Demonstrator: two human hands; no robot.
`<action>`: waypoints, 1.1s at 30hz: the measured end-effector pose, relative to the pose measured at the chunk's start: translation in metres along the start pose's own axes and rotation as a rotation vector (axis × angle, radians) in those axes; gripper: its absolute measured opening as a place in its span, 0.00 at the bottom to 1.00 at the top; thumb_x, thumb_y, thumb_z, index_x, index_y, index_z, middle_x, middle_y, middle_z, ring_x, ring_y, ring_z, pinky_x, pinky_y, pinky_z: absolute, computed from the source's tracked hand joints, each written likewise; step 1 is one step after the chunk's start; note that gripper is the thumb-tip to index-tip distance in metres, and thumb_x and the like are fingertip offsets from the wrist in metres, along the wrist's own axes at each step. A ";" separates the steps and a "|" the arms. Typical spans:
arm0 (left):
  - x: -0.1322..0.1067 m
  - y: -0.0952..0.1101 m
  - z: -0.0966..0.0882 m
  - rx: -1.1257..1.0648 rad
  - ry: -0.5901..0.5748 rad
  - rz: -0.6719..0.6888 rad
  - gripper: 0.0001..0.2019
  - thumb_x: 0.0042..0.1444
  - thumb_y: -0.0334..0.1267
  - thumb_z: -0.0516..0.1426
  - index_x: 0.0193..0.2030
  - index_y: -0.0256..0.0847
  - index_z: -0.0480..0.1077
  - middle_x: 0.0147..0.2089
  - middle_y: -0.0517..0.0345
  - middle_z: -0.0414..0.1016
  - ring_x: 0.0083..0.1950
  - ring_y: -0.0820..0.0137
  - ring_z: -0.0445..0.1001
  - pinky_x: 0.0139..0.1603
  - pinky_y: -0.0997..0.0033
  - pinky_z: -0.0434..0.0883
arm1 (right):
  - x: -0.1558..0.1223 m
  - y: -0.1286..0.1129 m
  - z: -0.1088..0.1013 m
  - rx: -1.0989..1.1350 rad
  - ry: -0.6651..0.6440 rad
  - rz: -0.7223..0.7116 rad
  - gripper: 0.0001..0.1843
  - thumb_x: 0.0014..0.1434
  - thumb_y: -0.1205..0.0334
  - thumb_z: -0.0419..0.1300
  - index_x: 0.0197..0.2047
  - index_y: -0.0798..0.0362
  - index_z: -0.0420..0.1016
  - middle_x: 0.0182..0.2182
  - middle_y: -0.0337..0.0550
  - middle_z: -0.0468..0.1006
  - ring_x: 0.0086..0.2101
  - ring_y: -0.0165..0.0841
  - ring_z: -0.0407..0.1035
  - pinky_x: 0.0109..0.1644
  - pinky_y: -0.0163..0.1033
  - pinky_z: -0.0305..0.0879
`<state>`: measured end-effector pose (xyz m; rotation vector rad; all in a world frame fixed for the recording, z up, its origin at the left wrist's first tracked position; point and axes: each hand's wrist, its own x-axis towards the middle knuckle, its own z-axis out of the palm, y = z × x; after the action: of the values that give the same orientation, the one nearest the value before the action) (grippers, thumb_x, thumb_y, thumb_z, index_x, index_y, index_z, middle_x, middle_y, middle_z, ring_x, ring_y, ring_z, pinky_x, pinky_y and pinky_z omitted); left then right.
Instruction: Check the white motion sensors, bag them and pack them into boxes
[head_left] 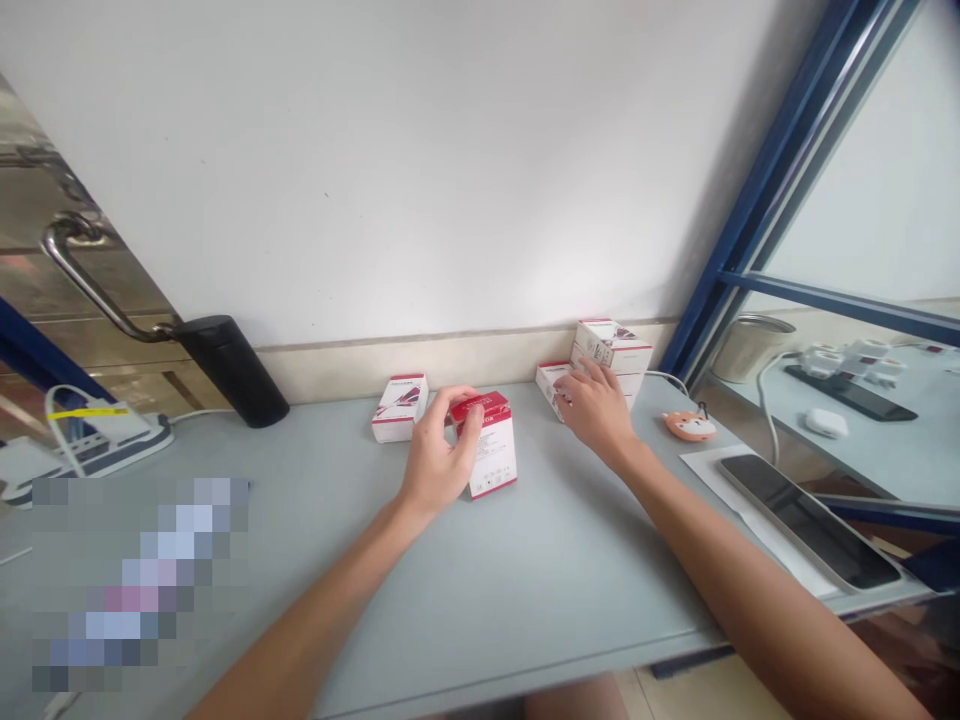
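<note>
My left hand is closed round a red-topped white box standing upright on the table, its thumb over the red top. Further right, my right hand reaches to a group of similar boxes by the wall, fingers spread and apart. Its fingertips are at a small white box with red edges and in front of the stacked white boxes; the hand hides parts of both. Left of my left hand lies another white box with a red pattern.
The grey table meets a white wall. A black cylinder and a power strip are at the left. On the right are an orange animal-shaped case, a phone on white paper, and a mirror. A blurred patch covers the lower left.
</note>
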<state>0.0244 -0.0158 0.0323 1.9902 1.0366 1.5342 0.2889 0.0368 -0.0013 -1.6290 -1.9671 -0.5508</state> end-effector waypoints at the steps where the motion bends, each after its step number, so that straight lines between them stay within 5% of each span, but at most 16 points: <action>1: 0.000 -0.001 0.000 -0.004 0.023 -0.005 0.09 0.71 0.45 0.56 0.51 0.46 0.71 0.50 0.54 0.79 0.51 0.64 0.79 0.51 0.65 0.75 | 0.000 -0.001 -0.001 0.015 0.009 0.002 0.13 0.66 0.69 0.57 0.45 0.52 0.84 0.46 0.50 0.86 0.61 0.52 0.67 0.66 0.57 0.58; 5: 0.002 -0.003 -0.001 0.020 0.117 0.023 0.09 0.71 0.44 0.56 0.52 0.45 0.71 0.52 0.53 0.79 0.53 0.63 0.78 0.55 0.64 0.74 | 0.003 -0.013 -0.012 0.215 0.089 0.014 0.13 0.68 0.66 0.56 0.51 0.51 0.81 0.48 0.49 0.84 0.59 0.49 0.69 0.62 0.52 0.65; 8: 0.000 -0.004 -0.001 0.058 0.060 0.075 0.08 0.70 0.42 0.57 0.54 0.46 0.71 0.55 0.53 0.79 0.57 0.63 0.78 0.59 0.62 0.74 | 0.003 -0.027 -0.023 0.428 0.100 0.031 0.16 0.71 0.64 0.52 0.52 0.48 0.79 0.49 0.45 0.82 0.48 0.42 0.75 0.48 0.45 0.70; 12: -0.002 -0.006 0.001 0.090 -0.008 0.142 0.08 0.71 0.39 0.57 0.54 0.47 0.70 0.58 0.53 0.78 0.60 0.64 0.77 0.61 0.62 0.73 | -0.001 -0.040 -0.033 0.525 0.024 0.018 0.15 0.70 0.66 0.50 0.46 0.47 0.78 0.41 0.41 0.82 0.32 0.36 0.73 0.38 0.41 0.65; 16: -0.003 -0.006 0.001 0.144 -0.030 0.236 0.08 0.70 0.38 0.57 0.54 0.46 0.69 0.57 0.51 0.78 0.59 0.63 0.78 0.60 0.60 0.75 | -0.006 -0.047 -0.035 0.585 -0.065 -0.122 0.15 0.68 0.68 0.51 0.50 0.48 0.77 0.37 0.40 0.83 0.31 0.35 0.74 0.36 0.39 0.64; 23: -0.005 0.003 0.000 0.210 -0.061 0.296 0.16 0.65 0.36 0.61 0.58 0.46 0.68 0.54 0.51 0.79 0.55 0.61 0.79 0.56 0.60 0.77 | -0.012 -0.059 -0.038 0.628 -0.029 -0.231 0.19 0.73 0.64 0.50 0.63 0.48 0.70 0.43 0.43 0.84 0.30 0.33 0.74 0.34 0.37 0.65; 33: -0.005 0.012 -0.001 0.161 0.073 0.156 0.08 0.68 0.41 0.59 0.50 0.45 0.71 0.45 0.57 0.82 0.46 0.67 0.82 0.48 0.69 0.77 | -0.018 -0.066 -0.037 0.652 0.136 -0.293 0.23 0.67 0.70 0.52 0.63 0.48 0.69 0.30 0.36 0.78 0.24 0.29 0.67 0.31 0.35 0.63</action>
<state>0.0266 -0.0268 0.0378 2.1841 1.0875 1.6622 0.2315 -0.0125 0.0174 -0.8922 -2.0050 -0.0884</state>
